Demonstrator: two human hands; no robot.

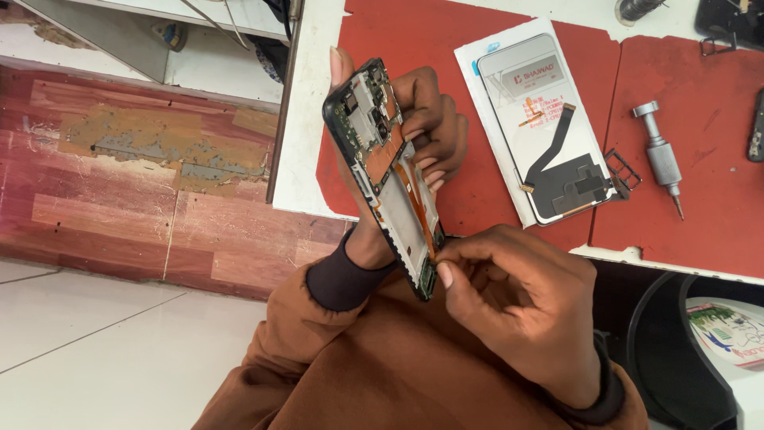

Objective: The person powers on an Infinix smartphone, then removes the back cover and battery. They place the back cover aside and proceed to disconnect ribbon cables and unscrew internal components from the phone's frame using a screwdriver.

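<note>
The left hand (414, 119) gripped an opened phone (390, 171), back cover off, held tilted above the near edge of the white counter (306, 119). The right hand (509, 295) was pinched narrow on the orange ribbon cable (418, 207) near the phone's lower end. Red mats (684, 199) covered the counter, carrying a replacement screen (549, 127) on its white backing, a small black frame (622, 170) touching it, and a metal screwdriver (659, 155) well apart. Beside the counter lay worn reddish boards (143, 167), then pale floor tiles (103, 342).
</note>
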